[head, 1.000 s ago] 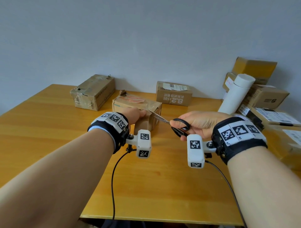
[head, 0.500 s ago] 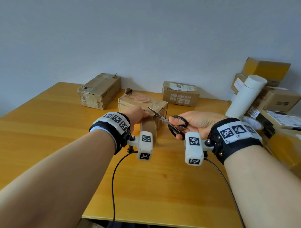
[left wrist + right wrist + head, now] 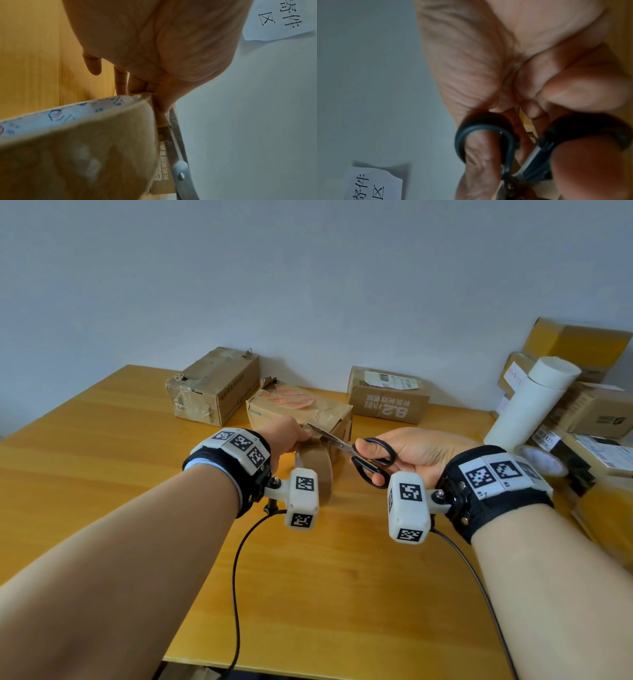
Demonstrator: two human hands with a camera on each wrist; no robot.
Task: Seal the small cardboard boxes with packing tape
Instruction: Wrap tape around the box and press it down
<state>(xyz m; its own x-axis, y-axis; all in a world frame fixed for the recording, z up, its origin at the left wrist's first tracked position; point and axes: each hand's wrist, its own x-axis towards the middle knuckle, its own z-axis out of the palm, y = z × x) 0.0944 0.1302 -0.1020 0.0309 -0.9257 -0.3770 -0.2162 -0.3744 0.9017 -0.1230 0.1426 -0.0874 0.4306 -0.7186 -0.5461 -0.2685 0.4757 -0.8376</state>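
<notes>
While the scissors [image 3: 346, 447] are meeting brown tape at frame centre, both hands are gripping.
Left hand [image 3: 287, 435] is pinching the tape roll [image 3: 317, 470] before a creased, torn-cornered box [image 3: 301, 409]; right hand [image 3: 416, 451] is curling through black handles.

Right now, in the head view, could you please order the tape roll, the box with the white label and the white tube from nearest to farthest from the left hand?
1. Tape roll: held in the left hand.
2. Box with the white label: behind, to its right.
3. White tube: far right.

Worn cardboard box [image 3: 301, 409] lies flat on the table, brown tape roll [image 3: 317, 465] upright before it
</notes>
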